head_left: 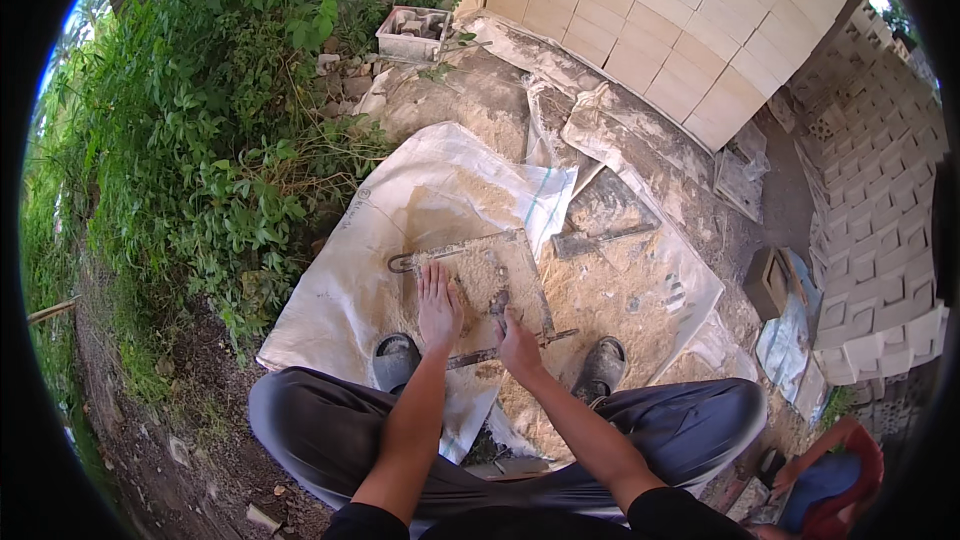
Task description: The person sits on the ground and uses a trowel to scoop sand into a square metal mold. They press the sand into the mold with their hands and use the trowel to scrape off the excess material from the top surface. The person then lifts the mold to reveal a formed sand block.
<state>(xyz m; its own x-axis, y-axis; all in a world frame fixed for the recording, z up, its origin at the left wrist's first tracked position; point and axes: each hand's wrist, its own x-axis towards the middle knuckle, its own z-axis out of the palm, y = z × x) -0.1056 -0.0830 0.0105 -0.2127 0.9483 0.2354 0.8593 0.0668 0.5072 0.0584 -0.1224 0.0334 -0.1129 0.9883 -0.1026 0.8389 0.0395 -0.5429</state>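
Before me is a square mould (541, 292) with dark metal edges, filled with pale, sandy mix (478, 268). My left hand (438, 312) lies flat on the mix, fingers stretched out together and pointing away from me. Beside it, my right hand (516, 345) is closed around a small dark tool (500, 302), whose working end meets the mix; its exact kind is hard to make out. A dark rod with a looped end (403, 263) sticks out at the mould's far left. Another thin bar (560, 336) runs along its near edge.
Beyond the mould, a hammer-like tool (600, 237) rests on a white woven sack (335, 275) strewn with sandy powder. Stacked pale blocks (650, 35) stand behind, patterned blocks (880, 230) at right. Plants (200, 130) crowd the left. Another person (845, 485) is at lower right.
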